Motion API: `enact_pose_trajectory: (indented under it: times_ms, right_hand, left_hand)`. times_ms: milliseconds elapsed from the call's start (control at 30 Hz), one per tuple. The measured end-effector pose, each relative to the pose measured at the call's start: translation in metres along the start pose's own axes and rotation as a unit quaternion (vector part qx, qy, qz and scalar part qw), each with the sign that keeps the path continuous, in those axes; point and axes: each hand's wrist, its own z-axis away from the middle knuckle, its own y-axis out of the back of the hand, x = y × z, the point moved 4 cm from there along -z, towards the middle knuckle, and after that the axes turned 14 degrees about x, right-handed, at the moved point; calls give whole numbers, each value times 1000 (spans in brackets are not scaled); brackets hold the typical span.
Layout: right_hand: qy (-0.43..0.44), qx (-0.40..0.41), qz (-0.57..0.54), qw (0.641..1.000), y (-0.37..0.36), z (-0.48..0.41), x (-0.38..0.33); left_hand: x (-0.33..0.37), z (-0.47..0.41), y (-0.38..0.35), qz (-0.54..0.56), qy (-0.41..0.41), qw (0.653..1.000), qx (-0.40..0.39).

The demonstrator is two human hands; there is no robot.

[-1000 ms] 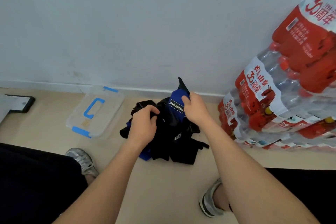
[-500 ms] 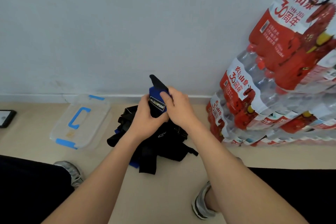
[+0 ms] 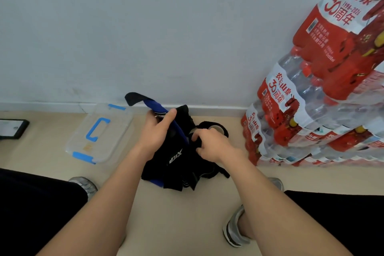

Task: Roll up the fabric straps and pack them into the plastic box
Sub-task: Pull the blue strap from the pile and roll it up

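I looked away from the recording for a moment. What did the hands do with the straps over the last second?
The left hand came up off the pile and took hold of the blue strap near its label. The right hand let go of that strap's top and dropped to the black straps, gripping one. The plastic box stayed by the wall.

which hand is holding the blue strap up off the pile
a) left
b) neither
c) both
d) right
a: the left hand pinches the blue strap under its thumb and lifts it, while the right hand has its fingers curled into the black pile lower down.
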Motion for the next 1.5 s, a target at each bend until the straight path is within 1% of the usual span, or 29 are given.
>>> enact_pose_trajectory:
  times_ms: [33,100,133,200,267,333,433,500,567,700,800,867,900,967,1000,1033,1100,1200,1300,1400,1467,1500]
  right_hand:
    - [-12,-3,-12,1000,0,2,1]
    - [-40,-17,-110,993,1,5,-3]
    - [-40,-12,-154,987,4,5,-10]
    - [-4,12,-194,981,9,-1,-27]
    - [33,29,-194,980,9,-7,-43]
    - [43,28,-201,978,9,-10,-52]
    - [-1,46,-254,966,12,-11,-57]
    - [-26,86,-288,954,14,-15,-61]
    - [-37,122,-288,949,14,-18,-63]
    - [-88,179,-278,940,20,-20,-55]
    - [-130,205,-277,930,23,-23,-51]
    - [-163,223,-284,918,23,-26,-49]
    - [-198,239,-290,905,26,-27,-42]
    - [-292,283,-305,861,38,-26,-17]
    - [-327,302,-306,842,48,-24,-4]
    - [-338,319,-307,830,58,-22,6]
    - [-299,361,-326,821,80,-21,9]
    - [-192,431,-354,807,122,-19,-21]
    - [-95,459,-333,818,176,-16,-58]
    - [-49,484,-281,827,227,-5,-84]
    - [-34,497,-284,819,254,3,-95]
    - [-30,493,-299,816,263,5,-97]
  left_hand:
    - [1,2,3,17,24,1000,-11]
    - [1,4,7,34,48,997,-44]
    - [1,6,7,35,50,996,-64]
    - [2,11,7,44,53,992,-102]
    - [0,12,6,63,60,988,-124]
    - [-1,9,10,50,35,990,-130]
    - [-2,6,17,-14,-24,991,-130]
    - [-8,7,18,-62,-48,990,-116]
    - [-13,7,16,-101,-69,988,-92]
    - [-13,12,8,-164,-132,973,-94]
    - [-9,14,4,-211,-169,961,-52]
    - [-7,14,7,-222,-192,956,-16]
    - [-9,13,12,-224,-195,955,8]
    - [-14,10,24,-230,-185,954,54]
    - [-17,9,29,-234,-178,953,69]
    - [-20,7,33,-237,-171,953,78]
    - [-24,-1,33,-241,-156,955,79]
    - [-28,-12,23,-262,-140,954,39]
    - [-34,-18,14,-275,-84,958,12]
    - [-44,-17,9,-286,-28,957,36]
    - [-52,-17,8,-276,-10,959,59]
    - [-58,-17,9,-254,11,965,68]
